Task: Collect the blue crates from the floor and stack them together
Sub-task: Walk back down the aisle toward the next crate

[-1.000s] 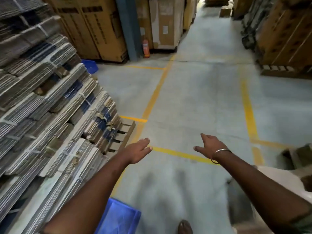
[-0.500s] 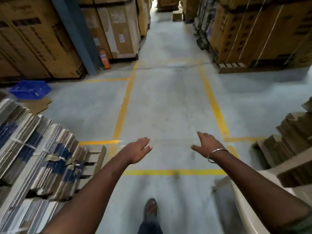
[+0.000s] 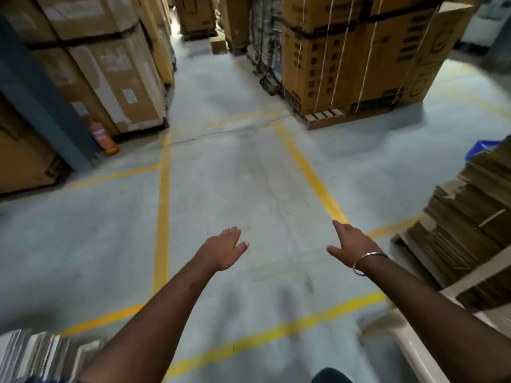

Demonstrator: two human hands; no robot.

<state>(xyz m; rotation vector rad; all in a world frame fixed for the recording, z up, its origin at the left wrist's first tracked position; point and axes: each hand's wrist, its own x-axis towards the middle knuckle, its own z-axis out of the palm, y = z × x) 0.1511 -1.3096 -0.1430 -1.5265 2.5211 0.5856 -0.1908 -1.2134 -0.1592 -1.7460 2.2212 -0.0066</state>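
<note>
Left hand (image 3: 221, 251) still empty; view swung right.

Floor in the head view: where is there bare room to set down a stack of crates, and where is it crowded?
Bare concrete lies between the two long yellow lines ahead of both open hands (left, right), and left of them toward the fire extinguisher. Crowded: flattened cardboard stack at right, hiding most of a blue crate; strapped boxes ahead.
</note>
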